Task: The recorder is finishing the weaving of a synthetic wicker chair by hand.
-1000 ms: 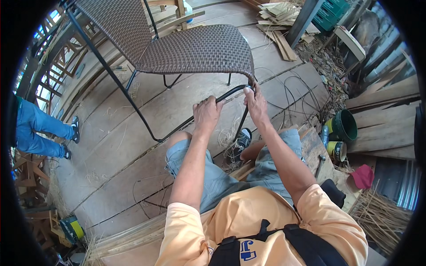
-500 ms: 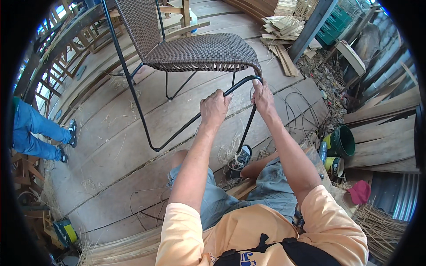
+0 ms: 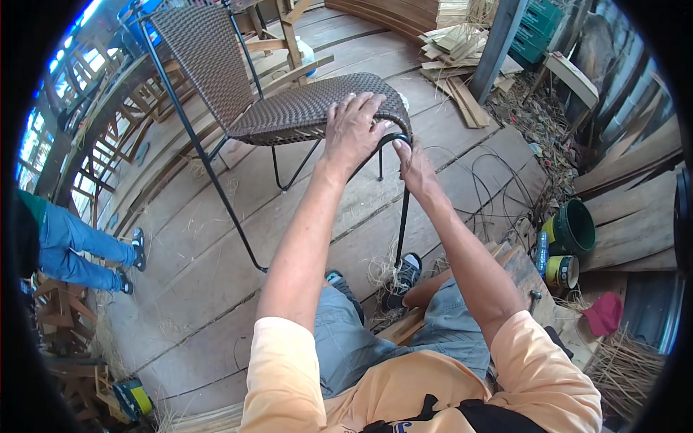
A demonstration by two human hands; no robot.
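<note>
Wore a pale orange shirt (image 3: pixel 426 393) and gray-blue shorts (image 3: pixel 346 343), and had dark shoes (image 3: pixel 406 285) set down on the wood floor (image 3: pixel 188 281). At the near right, saw a red cap (image 3: pixel 605 315) with a heap of thin sticks (image 3: pixel 628 361) beside it. At the near left, saw a green and yellow tub (image 3: pixel 133 399). A bit farther up on the right, saw a small yellow tin (image 3: pixel 557 273), a clear bottle (image 3: pixel 542 249) and a green bucket (image 3: pixel 575 227).

Had the chair (image 3: pixel 289 112) in the middle, just past the knees, with its woven back (image 3: pixel 198 65) at the far left. Held its bent black bar (image 3: pixel 402 227) in the right hand (image 3: pixel 420 175), with curled fingers and with the thumb on the near side of the bend. Could not tell how far the hidden fingertips went around.

Rested the left hand (image 3: pixel 351 133) on the near edge of the brown seat, with long, loose fingers laid over the weave and a thumb stuck out to the right. Could not tell what the palm touched.

On the left, saw another person in blue pants (image 3: pixel 86 249). Far off, saw a pile of flat wood (image 3: pixel 462 94), a gray post (image 3: pixel 498 54) and green crates (image 3: pixel 538 32).
</note>
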